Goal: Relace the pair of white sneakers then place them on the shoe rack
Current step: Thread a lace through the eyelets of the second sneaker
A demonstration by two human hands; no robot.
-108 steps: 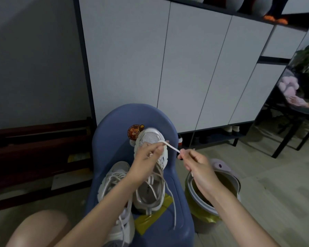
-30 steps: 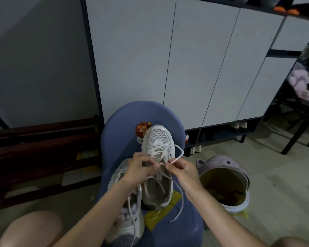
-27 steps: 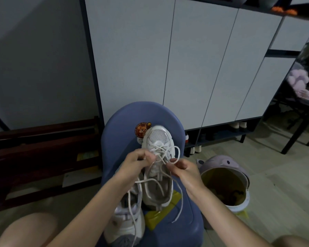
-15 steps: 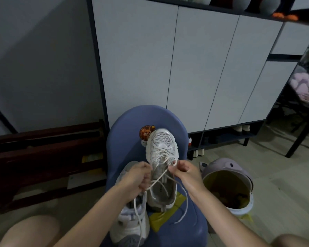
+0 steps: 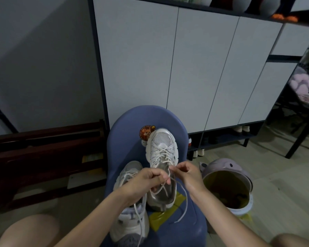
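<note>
Two white sneakers lie on a blue chair (image 5: 127,129). The right sneaker (image 5: 161,148) points away from me, its toe against the chair back, laces crossed over its front half. The left sneaker (image 5: 130,225) lies nearer me with loose laces. My left hand (image 5: 146,182) grips one end of the right sneaker's white lace (image 5: 184,202) over the shoe's tongue. My right hand (image 5: 185,173) pinches the other strand just beside it. A free lace end hangs down onto the seat. The shoe rack shelf (image 5: 227,138) runs low under the cabinet.
A pink bin (image 5: 227,184) with a dark inside stands on the floor right of the chair. White cabinet doors (image 5: 200,68) fill the wall behind. A dark wooden frame (image 5: 43,150) lies left. A black table leg (image 5: 300,139) stands far right. Yellow tape (image 5: 166,214) lies on the seat.
Both hands have come together from pulling the lace taut out to the right, and now hold the strands close over the sneaker's tongue. More lace crossings show on the shoe.
</note>
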